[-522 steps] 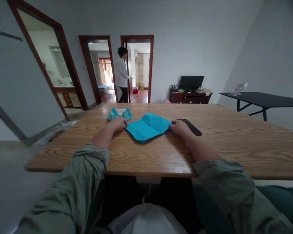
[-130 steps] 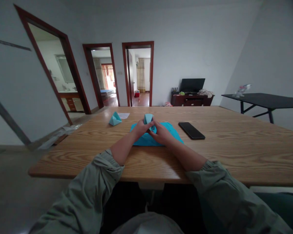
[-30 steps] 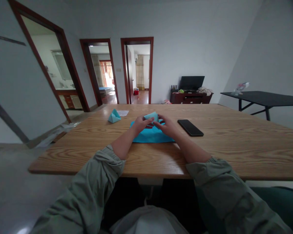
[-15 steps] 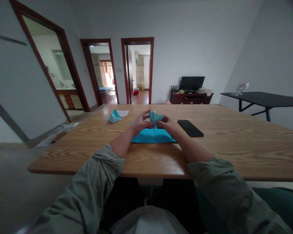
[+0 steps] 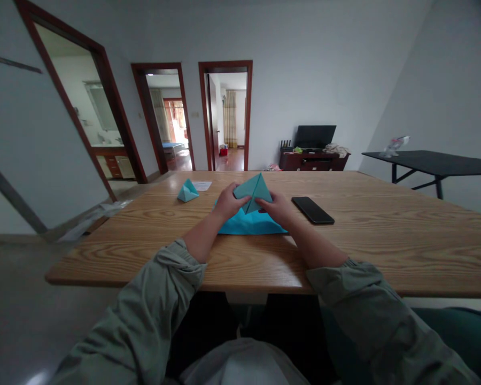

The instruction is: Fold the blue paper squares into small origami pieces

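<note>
Between my hands is a folded light-blue paper (image 5: pixel 255 191), held up above the table with its flat creased face toward me and a point at the top. My left hand (image 5: pixel 227 204) grips its left side, thumb on the near face. On the right edge, my right hand (image 5: pixel 279 207) pinches it the same way, thumb beside the middle crease. The fingers behind the paper are mostly hidden. Below lies a bright blue sheet of paper (image 5: pixel 252 226), partly covered by my hands. A second folded light-blue paper shape (image 5: pixel 188 191) stands off to the left.
The wooden table (image 5: pixel 369 240) spreads out in front of me. A black phone (image 5: pixel 312 210) lies right of my hands. Behind the standing paper shape is a white slip (image 5: pixel 202 186). Farther off are a black table (image 5: pixel 428 160) and a television (image 5: pixel 315 137) on a cabinet.
The folded paper was opened into several flaps with my fingers spread around it. Now it is flattened into a broad, pointed shape, with both thumbs pressed on its near face.
</note>
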Tool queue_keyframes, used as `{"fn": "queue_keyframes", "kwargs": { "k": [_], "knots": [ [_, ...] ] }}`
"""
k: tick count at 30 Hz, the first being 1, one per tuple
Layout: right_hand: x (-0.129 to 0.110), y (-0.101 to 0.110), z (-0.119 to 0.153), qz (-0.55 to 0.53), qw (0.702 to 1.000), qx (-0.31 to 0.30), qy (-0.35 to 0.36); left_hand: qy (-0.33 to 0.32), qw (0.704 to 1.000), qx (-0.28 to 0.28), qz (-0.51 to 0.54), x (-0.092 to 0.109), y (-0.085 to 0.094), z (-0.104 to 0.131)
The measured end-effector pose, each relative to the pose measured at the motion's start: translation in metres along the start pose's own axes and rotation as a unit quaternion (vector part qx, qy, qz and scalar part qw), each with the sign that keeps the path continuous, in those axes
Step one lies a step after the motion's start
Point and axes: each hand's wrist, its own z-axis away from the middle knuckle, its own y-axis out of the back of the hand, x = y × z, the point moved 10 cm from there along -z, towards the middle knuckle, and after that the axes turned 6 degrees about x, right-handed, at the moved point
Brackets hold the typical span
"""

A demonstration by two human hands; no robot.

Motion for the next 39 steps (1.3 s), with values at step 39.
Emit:
{"fn": "queue_keyframes", "kwargs": {
  "k": [39],
  "knots": [
    [0.009, -0.002, 0.003, -0.135, 0.988, -0.007, -0.076, 0.182, 0.946, -0.047, 0.263, -0.036, -0.03, 0.005]
  ]
}}
